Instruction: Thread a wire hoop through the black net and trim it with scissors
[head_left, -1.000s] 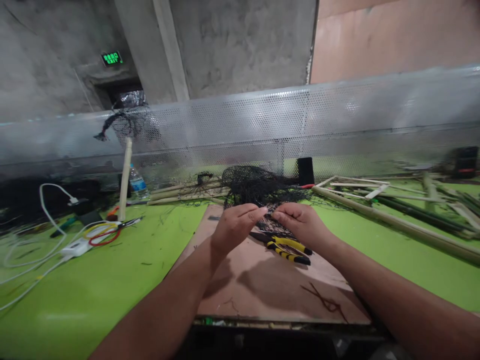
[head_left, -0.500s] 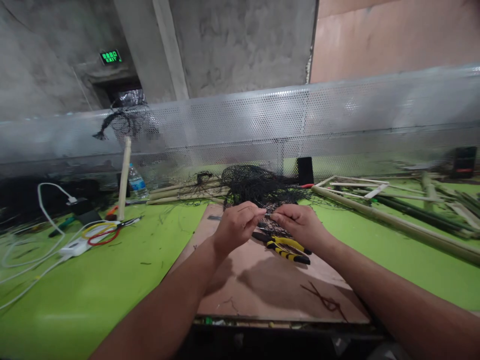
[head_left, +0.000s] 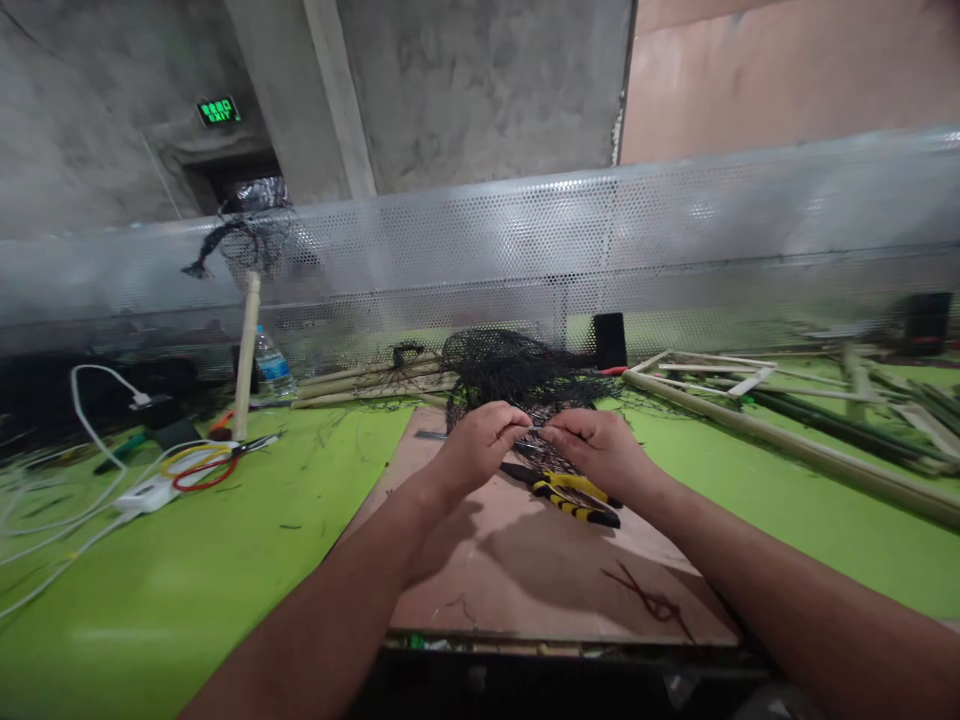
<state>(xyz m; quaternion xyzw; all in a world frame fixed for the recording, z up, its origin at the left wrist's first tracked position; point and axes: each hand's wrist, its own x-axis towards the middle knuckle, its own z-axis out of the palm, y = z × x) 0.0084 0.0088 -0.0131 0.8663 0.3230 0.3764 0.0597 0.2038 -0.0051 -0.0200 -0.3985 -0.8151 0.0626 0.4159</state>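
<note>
Over the wooden board (head_left: 517,605), my left hand (head_left: 480,440) and my right hand (head_left: 600,448) face each other with a small gap between the fingertips. Both are closed in a pinch on a thin grey strand (head_left: 535,429), of which only a short piece shows; its material cannot be made out. Just beyond the hands lies a heap of black netting (head_left: 502,362), which spreads partly under them. Pliers with yellow and black handles (head_left: 576,502) rest on the board below my right hand. A flat grey strip (head_left: 430,434) sticks out left of my left hand.
Reddish-brown twisted strands (head_left: 652,602) lie at the board's front right. Cables and a white power strip (head_left: 146,494) occupy the left of the green table (head_left: 315,500). Bamboo poles (head_left: 787,440) stretch along the right. A water bottle (head_left: 274,365) and an upright stick (head_left: 246,360) stand back left.
My left hand has turned slightly, its fingers more curled over the strand. My right hand is nearly where it was, and the pinch continues on both sides. The view has shifted a little.
</note>
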